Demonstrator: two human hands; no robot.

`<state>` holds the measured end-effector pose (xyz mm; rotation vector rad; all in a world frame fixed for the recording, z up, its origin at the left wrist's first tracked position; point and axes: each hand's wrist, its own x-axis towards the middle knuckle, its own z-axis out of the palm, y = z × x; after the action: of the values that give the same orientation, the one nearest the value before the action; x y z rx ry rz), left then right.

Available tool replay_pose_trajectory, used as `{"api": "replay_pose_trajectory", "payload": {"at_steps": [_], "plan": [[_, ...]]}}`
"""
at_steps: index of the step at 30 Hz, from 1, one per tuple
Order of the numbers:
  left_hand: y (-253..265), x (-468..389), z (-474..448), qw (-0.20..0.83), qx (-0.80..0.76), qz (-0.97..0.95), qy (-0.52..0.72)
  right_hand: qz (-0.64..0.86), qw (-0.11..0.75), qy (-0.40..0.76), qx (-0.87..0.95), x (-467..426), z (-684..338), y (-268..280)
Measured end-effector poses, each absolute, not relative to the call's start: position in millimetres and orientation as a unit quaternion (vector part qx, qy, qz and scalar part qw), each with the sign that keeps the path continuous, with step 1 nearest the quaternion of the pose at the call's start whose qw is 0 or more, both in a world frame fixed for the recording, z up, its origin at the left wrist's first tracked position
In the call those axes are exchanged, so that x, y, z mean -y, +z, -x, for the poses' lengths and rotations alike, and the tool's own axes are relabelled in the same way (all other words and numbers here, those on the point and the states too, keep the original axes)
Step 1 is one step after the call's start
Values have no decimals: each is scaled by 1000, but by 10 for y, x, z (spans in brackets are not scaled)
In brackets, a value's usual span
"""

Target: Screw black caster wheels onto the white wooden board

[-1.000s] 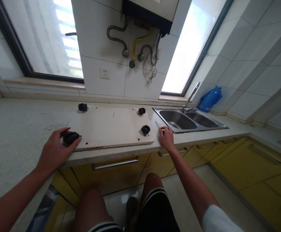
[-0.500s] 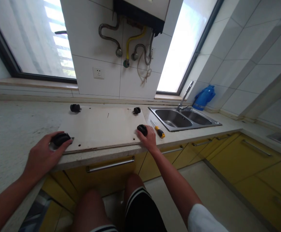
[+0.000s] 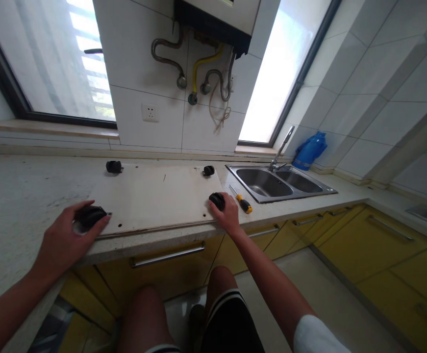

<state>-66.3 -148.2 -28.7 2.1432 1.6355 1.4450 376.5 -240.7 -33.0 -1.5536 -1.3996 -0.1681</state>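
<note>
Head view: left hand (image 3: 61, 240), half-curled, holds the black plastic near-left caster (image 3: 91, 216); right hand (image 3: 229, 214) closes round the black plastic near-right caster (image 3: 216, 200); off-white rectangular board (image 3: 158, 198) lies flat on the speckled counter (image 3: 22, 206); gripping seems the step; any move calls for even grips.

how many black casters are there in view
4: far-left caster, far-right caster, near-left caster in the left hand, near-right caster in the right hand; the hands partly cover those two.

Fingers (image 3: 102, 225) hold two casters (image 3: 92, 215) (black) on a board (image 3: 162, 198).
</note>
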Motion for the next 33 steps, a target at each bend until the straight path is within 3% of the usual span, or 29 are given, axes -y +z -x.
{"api": "replay_pose_trajectory", "payload": {"at_steps": [9, 17, 22, 33], "plan": [[-247, 1545, 637, 64, -510, -708, 484, 603, 544, -15, 583, 2436, -3820, -333], [-267, 1482, 746, 27, -500, -636, 587, 560, 609, 58, 559, 2409, -3885, -329], [-235, 1607, 659, 90, -450, -733, 502, 553, 619, 59, 555, 2410, -3894, -318], [-271, 1548, 683, -36, -477, -703, 525, 560, 620, 38, 549, 2435, -3890, -307]]}}
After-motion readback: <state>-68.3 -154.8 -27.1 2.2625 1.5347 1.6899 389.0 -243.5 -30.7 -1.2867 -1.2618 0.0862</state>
